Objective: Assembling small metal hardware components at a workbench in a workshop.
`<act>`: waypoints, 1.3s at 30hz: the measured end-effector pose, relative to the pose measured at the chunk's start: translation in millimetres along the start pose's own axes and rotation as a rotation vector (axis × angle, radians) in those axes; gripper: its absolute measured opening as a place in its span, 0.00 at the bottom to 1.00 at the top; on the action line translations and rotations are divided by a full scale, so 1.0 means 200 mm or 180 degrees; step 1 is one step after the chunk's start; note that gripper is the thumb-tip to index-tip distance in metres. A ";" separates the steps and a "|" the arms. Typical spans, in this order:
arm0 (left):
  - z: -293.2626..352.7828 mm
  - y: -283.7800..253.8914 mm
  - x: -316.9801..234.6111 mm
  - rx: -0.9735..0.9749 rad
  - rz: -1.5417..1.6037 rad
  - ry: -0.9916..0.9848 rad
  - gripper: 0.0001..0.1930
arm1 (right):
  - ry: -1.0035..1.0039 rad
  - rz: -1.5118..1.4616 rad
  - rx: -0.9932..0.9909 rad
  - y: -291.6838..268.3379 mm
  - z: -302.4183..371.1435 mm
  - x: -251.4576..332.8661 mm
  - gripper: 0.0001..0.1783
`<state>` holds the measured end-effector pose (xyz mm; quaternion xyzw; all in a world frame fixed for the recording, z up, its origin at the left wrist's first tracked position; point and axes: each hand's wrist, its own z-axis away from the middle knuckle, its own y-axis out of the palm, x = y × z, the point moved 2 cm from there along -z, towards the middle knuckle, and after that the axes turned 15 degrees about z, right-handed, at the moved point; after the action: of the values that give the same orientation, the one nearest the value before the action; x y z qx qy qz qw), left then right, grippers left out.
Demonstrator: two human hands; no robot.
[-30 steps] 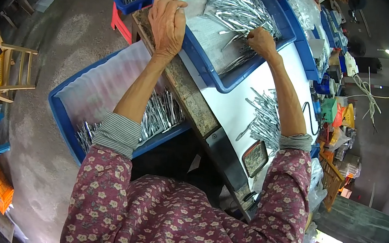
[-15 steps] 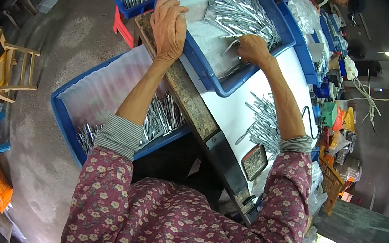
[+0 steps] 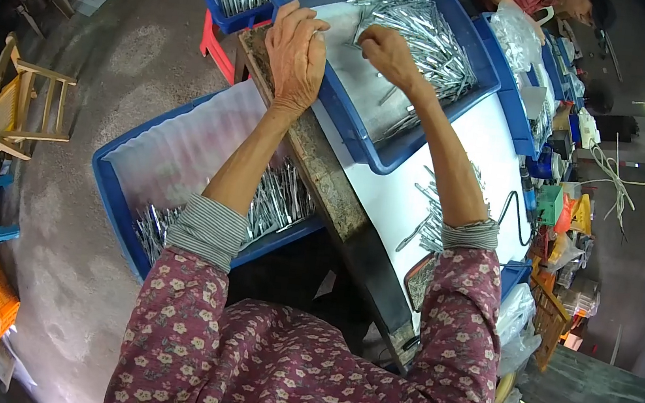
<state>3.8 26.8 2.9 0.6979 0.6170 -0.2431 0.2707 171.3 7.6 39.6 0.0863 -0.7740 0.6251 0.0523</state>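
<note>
The left hand (image 3: 297, 57) lies over the near-left rim of the blue tray (image 3: 348, 117), whether clasping I cannot tell; farther in, the right hand (image 3: 387, 54) has fingers curled together, contents hidden, nearer the metal sticks (image 3: 439, 48), heaped to its right, long axes crisscrossing

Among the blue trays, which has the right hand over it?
The blue tray of silvery pieces on the white tabletop, upper middle: the right hand is over it, the left hand at its rim. Neither hand is at the other blue trays.
</note>
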 end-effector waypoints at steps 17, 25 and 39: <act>-0.01 -0.01 0.03 0.0117 0.0091 0.0377 0.10 | -0.0441 0.2090 0.0079 0.08 0.07 0.20 0.05; -0.02 0.03 0.03 0.0319 0.0055 0.0647 0.12 | 0.0768 0.0424 -0.0452 -0.05 0.12 0.09 0.18; -0.03 -0.01 0.11 0.0664 -0.0145 0.0829 0.15 | 0.2934 -0.1390 0.0240 -0.52 1.43 0.45 0.18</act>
<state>4.8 46.5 -7.4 0.7336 0.6339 -0.2194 0.1089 111.3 -299.8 94.7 -0.0368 -0.6113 0.6003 0.5144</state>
